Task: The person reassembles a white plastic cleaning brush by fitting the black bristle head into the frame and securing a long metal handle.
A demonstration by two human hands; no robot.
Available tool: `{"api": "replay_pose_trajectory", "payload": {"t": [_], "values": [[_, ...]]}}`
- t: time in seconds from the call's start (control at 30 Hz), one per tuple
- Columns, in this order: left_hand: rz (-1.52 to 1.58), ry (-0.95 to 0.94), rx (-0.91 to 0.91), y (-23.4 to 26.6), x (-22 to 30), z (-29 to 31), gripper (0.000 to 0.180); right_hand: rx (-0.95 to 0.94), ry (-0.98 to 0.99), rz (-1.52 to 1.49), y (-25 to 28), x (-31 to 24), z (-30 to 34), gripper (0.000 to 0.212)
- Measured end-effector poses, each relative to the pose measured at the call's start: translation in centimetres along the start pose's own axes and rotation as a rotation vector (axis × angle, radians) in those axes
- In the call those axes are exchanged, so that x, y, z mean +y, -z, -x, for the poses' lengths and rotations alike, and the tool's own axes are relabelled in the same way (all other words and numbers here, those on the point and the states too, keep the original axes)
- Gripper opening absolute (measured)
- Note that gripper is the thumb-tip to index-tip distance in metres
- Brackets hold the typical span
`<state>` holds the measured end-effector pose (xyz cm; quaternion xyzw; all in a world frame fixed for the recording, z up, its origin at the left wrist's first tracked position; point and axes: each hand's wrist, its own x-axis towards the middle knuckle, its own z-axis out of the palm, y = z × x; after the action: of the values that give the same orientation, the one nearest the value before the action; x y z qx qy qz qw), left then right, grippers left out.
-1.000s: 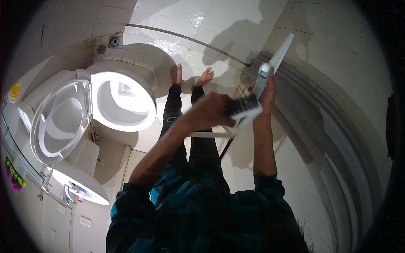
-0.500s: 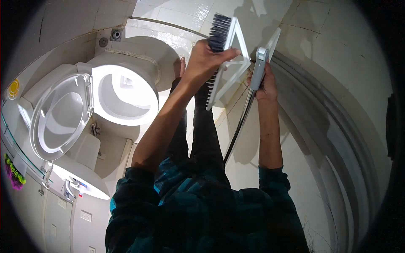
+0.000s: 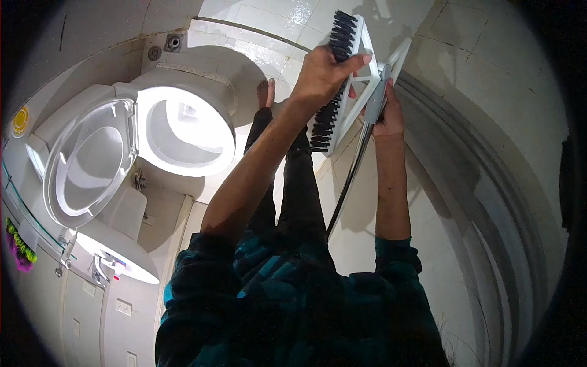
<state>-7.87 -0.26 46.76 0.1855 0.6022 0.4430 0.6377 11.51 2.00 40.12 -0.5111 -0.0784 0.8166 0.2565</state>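
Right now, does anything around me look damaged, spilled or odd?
Yes: the toilet has a rough, yellowish, stained-looking seam along its base. The floor near the top of the view shines, so may be wet. The brush in your left hand and pole in your right hand show no obvious damage.

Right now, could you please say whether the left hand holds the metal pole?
No, the left hand grips the brush head, while the right hand holds the metal pole by its grey joint.

Bathroom, with toilet (image 3: 202,165) and washbasin (image 3: 137,266)
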Motion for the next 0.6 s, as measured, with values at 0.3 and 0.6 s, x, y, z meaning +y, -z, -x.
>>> {"api": "replay_pose_trajectory", "payload": {"t": [0.3, 0.6], "values": [[0.034, -0.004, 0.094, -0.4, -0.2, 0.2, 0.039, 0.495, 0.333, 0.067, -3.9, 0.9, 1.2, 0.029], [0.075, -0.06, 0.026, 1.8, -0.3, 0.4, 0.034, 0.296, 0.465, 0.196, -7.7, 1.0, 4.9, 0.017]]}}
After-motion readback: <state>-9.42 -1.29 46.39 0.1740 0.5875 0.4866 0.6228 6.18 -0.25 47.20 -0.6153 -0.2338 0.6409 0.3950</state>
